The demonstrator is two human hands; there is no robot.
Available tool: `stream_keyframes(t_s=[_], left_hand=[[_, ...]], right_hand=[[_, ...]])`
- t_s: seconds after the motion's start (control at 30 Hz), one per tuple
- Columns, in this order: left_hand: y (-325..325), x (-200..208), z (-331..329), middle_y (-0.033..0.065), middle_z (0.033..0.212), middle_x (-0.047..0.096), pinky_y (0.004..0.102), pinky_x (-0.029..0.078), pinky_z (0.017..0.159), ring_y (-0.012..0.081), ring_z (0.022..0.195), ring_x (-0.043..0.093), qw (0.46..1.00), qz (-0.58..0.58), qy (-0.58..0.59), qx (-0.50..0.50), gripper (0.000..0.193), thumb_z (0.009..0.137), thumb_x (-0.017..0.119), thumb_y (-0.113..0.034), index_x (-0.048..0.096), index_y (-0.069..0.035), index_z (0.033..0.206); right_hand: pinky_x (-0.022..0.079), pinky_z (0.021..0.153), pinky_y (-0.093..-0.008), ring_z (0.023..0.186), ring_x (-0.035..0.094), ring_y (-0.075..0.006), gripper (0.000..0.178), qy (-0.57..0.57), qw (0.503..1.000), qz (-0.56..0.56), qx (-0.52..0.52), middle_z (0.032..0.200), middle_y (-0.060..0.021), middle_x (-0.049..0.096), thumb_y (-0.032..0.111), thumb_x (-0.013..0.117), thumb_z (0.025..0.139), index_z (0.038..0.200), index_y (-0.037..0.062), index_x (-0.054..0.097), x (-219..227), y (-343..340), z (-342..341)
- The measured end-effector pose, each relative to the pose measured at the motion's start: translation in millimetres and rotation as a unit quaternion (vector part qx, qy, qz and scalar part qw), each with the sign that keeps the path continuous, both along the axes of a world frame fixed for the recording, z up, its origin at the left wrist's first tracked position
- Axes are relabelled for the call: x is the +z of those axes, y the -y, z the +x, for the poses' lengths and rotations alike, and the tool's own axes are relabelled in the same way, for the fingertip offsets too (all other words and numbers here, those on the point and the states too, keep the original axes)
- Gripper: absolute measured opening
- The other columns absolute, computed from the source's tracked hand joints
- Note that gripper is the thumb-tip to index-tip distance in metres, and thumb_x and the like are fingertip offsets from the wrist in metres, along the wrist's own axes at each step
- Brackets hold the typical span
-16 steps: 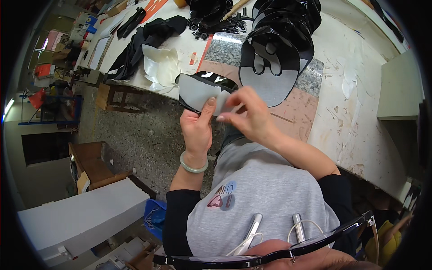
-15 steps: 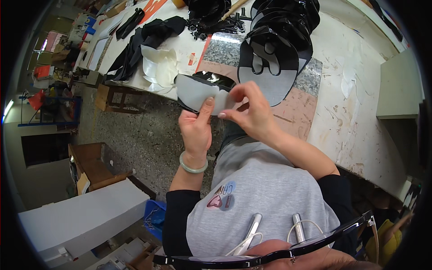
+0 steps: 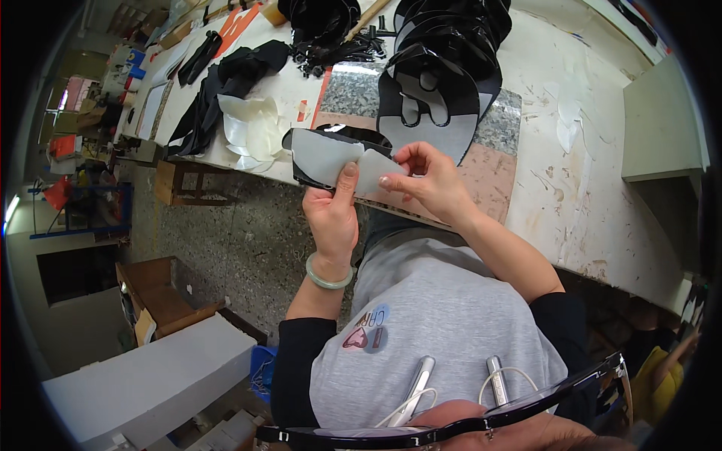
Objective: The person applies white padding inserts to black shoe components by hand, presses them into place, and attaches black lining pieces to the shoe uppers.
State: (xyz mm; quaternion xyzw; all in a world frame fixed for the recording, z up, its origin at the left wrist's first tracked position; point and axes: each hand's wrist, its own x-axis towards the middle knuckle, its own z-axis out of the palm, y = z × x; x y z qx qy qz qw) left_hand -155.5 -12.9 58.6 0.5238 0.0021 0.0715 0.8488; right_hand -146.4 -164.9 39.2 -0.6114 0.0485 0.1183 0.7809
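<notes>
My left hand [image 3: 332, 218] is closed on a glossy black shoe upper [image 3: 299, 171] with a light grey backing, its thumb pressed on the pale side. A whitish curved piece [image 3: 376, 174] lies against the backing at the right end, its left edge near that thumb. Thumb and fingers of my right hand [image 3: 440, 188] pinch this piece by its outer edge. Beyond the hands, a stack of similar black uppers [image 3: 444, 56] rests on the table, grey backing showing on the nearest one. Several loose pale curved pieces [image 3: 252, 131] lie at the table edge to the left.
Under the stack are a speckled stone slab [image 3: 353, 89] and a pinkish board [image 3: 492, 180] on the white table [image 3: 549, 218]. Black fabric [image 3: 214, 105] and small black strips [image 3: 342, 49] lie farther back. A pale box-like cabinet [image 3: 662, 128] stands right; a wooden stool [image 3: 169, 184] stands left.
My right hand has shifted slightly right and down, drawing the whitish piece's outer edge out flatter. The left hand keeps its hold on the upper. The view has turned a little.
</notes>
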Motion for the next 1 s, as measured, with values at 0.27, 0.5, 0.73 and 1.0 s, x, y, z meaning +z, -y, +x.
stream_keyframes(t_s=[0.27, 0.5, 0.73, 1.0], left_hand=[[15.8, -19.1, 3.0, 0.0013, 0.092, 0.068, 0.0211, 0.045, 0.072, 0.0057, 0.079, 0.057, 0.955, 0.287, 0.060, 0.033, 0.016, 0.089, 0.066, -0.011, 0.068, 0.001, 0.097], [34.0, -21.5, 2.2, 0.0072, 0.098, 0.068, 0.0244, 0.047, 0.075, 0.0100, 0.086, 0.060, 0.904, 0.393, 0.141, 0.094, 0.015, 0.090, 0.063, -0.007, 0.066, 0.002, 0.102], [28.6, -20.5, 15.2, 0.0116, 0.099, 0.067, 0.0297, 0.051, 0.074, 0.0185, 0.086, 0.065, 0.883, 0.408, 0.216, 0.085, 0.015, 0.089, 0.060, -0.001, 0.064, 0.003, 0.103], [27.7, -11.7, 26.3, 0.0135, 0.095, 0.068, 0.0313, 0.052, 0.073, 0.0212, 0.083, 0.066, 0.825, 0.484, 0.264, 0.125, 0.015, 0.088, 0.060, 0.000, 0.063, 0.005, 0.102]], right_hand=[[0.043, 0.055, -0.0234, 0.062, 0.052, -0.0079, 0.018, 0.145, 0.982, -0.115, -0.028, 0.072, -0.0012, 0.053, 0.010, 0.073, 0.074, 0.074, 0.0024, 0.057, 20.5, 28.2, -24.1], [0.048, 0.059, -0.0301, 0.067, 0.058, -0.0211, 0.014, 0.356, 0.882, -0.266, -0.161, 0.076, -0.0098, 0.057, 0.005, 0.069, 0.075, 0.072, 0.0007, 0.056, 13.4, 23.7, -24.9], [0.051, 0.070, -0.0376, 0.080, 0.064, -0.0262, 0.015, 0.281, 0.948, -0.145, -0.043, 0.098, -0.0137, 0.060, 0.005, 0.070, 0.073, 0.071, 0.0008, 0.056, 14.8, 24.6, -16.5], [0.050, 0.066, -0.0360, 0.073, 0.060, -0.0284, 0.015, 0.426, 0.839, -0.301, -0.154, 0.093, -0.0121, 0.060, 0.004, 0.069, 0.072, 0.075, 0.0010, 0.055, 19.4, 18.1, -4.4]])
